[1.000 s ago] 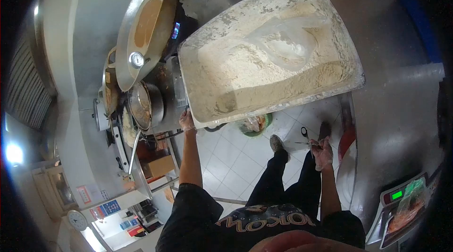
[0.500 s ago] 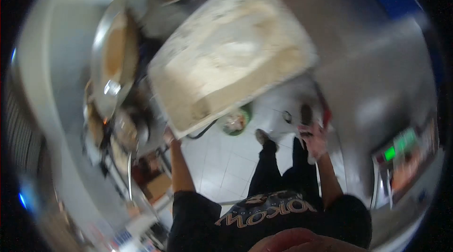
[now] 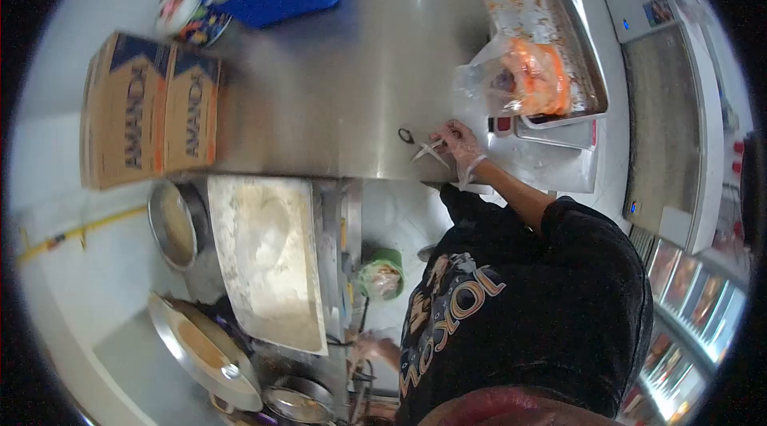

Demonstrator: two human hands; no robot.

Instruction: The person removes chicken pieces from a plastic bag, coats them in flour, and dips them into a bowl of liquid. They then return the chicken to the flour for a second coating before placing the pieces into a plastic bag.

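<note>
Big steel counter (image 3: 375, 91) fills the middle here, with the flour tub (image 3: 319, 290) down to the left, a stained metal tray (image 3: 585, 43) off to the right, and a bag (image 3: 537, 79) of orange-tinged meat overlapping its near end. Down to the hands: the gloved right hand (image 3: 459, 145) is over the counter's near edge, fingers curled in with little gap, and they've got hold of the scissors (image 3: 430, 150), crossed and spread, one dark ring poking out toward the left. A firm hold matters, I'd say, because thin plastic may slip on metal; best keep those points off the fingers and the glove, and the whole tool well in from the edge. The left hand (image 3: 370, 348), low by the tub's corner, is a blur: can't tell how its fingers stand or whether they hold anything.
</note>
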